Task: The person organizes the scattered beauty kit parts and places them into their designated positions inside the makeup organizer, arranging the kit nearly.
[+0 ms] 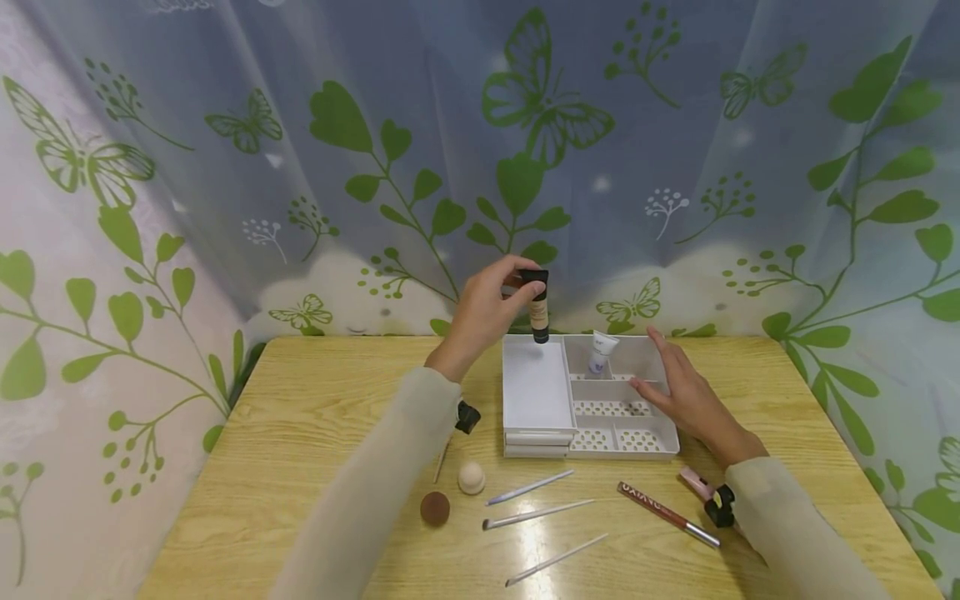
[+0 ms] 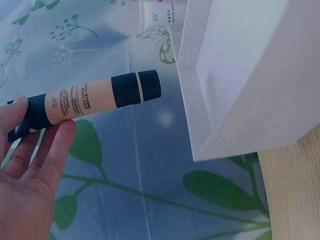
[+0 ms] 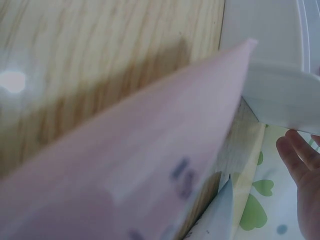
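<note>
My left hand [image 1: 491, 304] pinches a foundation tube [image 1: 538, 312], beige with black ends, between thumb and fingers. In the head view it is upright over the back of the white organizer's [image 1: 534, 383] flat left top. The left wrist view shows the tube [image 2: 82, 97] apart from the organizer's wall [image 2: 187, 95]. My right hand [image 1: 693, 400] rests at the organizer's right wall, fingers fairly straight outside and thumb over the compartments. Its fingers [image 3: 295, 150] meet the outer wall in the right wrist view; the thumb is mostly hidden there. A small white tube [image 1: 600, 352] stands in a back compartment.
Before the organizer lie several slim brushes [image 1: 536, 514], a beige sponge [image 1: 471, 477], a round brown brush head [image 1: 435, 508] and a lip gloss tube [image 1: 667, 514]. A pink tube [image 1: 697, 483] lies by the right wrist. A patterned curtain [image 1: 420, 167] hangs behind the wooden table [image 1: 300, 417].
</note>
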Action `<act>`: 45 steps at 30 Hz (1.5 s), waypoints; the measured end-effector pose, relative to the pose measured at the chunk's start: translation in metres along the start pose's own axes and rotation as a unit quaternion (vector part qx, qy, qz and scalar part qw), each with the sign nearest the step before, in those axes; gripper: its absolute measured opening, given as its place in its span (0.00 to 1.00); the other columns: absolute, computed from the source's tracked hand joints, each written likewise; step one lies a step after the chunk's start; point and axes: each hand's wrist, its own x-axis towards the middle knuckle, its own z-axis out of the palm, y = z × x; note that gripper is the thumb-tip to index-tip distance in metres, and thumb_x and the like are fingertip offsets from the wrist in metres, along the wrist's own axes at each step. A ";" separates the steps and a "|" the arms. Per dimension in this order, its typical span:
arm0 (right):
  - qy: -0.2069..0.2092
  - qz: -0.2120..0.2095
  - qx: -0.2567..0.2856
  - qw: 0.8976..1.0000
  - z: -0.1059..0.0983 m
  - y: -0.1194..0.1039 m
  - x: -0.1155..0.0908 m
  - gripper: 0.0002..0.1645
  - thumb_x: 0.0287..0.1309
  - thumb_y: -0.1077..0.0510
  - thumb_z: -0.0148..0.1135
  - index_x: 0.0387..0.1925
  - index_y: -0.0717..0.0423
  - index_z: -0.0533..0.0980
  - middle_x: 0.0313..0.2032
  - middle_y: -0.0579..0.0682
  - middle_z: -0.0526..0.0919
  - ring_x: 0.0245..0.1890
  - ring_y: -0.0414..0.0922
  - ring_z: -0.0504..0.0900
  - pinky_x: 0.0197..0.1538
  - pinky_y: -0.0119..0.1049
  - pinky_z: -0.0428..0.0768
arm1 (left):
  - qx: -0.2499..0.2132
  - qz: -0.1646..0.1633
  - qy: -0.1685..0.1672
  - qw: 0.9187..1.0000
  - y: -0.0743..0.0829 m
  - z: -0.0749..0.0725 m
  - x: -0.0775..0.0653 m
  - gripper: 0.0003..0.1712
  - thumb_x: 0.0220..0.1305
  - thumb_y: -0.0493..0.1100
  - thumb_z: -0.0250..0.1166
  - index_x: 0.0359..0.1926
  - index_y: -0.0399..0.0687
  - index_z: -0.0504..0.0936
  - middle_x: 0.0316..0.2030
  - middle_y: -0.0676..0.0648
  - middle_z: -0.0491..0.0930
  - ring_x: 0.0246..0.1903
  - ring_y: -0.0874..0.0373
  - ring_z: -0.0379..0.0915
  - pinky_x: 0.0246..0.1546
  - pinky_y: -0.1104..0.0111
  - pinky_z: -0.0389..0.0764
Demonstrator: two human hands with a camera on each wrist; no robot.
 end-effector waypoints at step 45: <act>-0.006 0.014 0.000 1.000 0.002 0.004 0.001 0.57 0.75 0.54 0.70 0.88 0.57 0.45 0.78 0.76 0.61 0.73 0.76 0.68 0.64 0.79 0.74 | 0.026 -0.007 -0.041 0.999 -0.003 0.067 0.018 0.15 0.77 0.44 0.70 0.61 0.49 0.86 0.51 0.48 0.89 0.49 0.54 0.86 0.46 0.63 0.86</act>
